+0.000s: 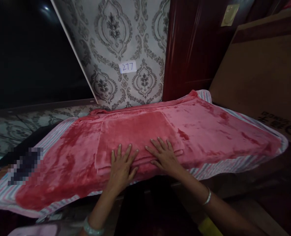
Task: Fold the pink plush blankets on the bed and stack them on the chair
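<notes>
A folded pink-red plush cloth point(135, 131), roughly square, lies on a larger spread of the same plush fabric point(204, 124). My left hand point(122, 167) rests on the front left part of the folded cloth, its fingers spread. On the front right part lies my right hand point(164, 155), also with fingers apart and palm down. Neither hand grips anything. Layered edges of the fold show along its front, partly covered by my hands. The large spread reaches past both sides of the folded cloth.
Under the plush fabric is a striped cloth point(202, 172) hanging over the front edge. A large dark screen point(32, 52) stands at the back left. At the right leans a big cardboard box point(263, 72). A paper label point(127, 67) reading 277 is on the patterned wall.
</notes>
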